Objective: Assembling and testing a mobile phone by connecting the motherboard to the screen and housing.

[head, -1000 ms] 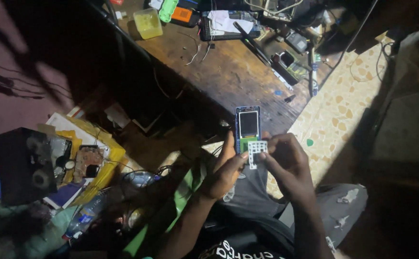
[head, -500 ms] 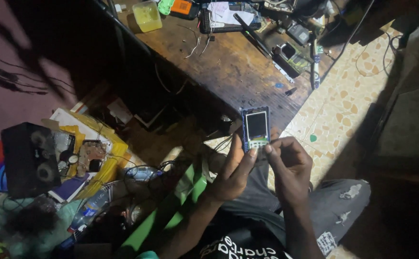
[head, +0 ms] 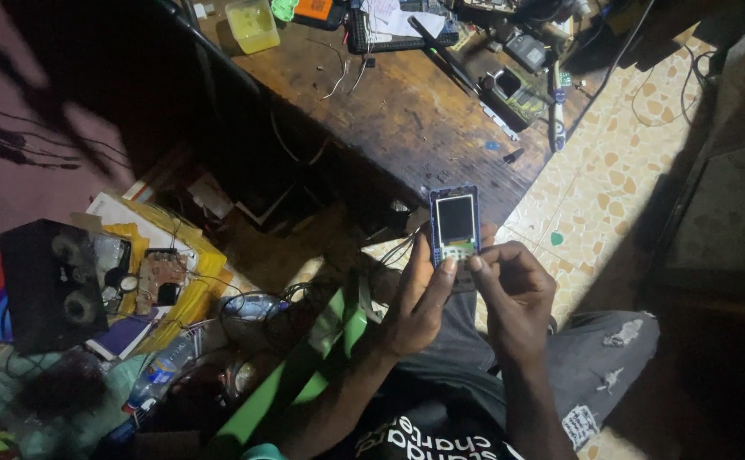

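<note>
Head view shows both hands holding a small blue phone [head: 455,223] upright above the lap, near the middle of the scene. The left hand [head: 415,302] grasps its lower left edge with long fingers, and the right hand [head: 513,294] pinches its lower right part, thumb tips meeting at the green strip under the dark glossy screen. Far behind stands a scratched wooden worktop [head: 406,119] with a translucent yellow box [head: 253,24]. At the left, a matte black speaker [head: 51,285] sits on the floor, beside yellow cardboard [head: 185,255].
</note>
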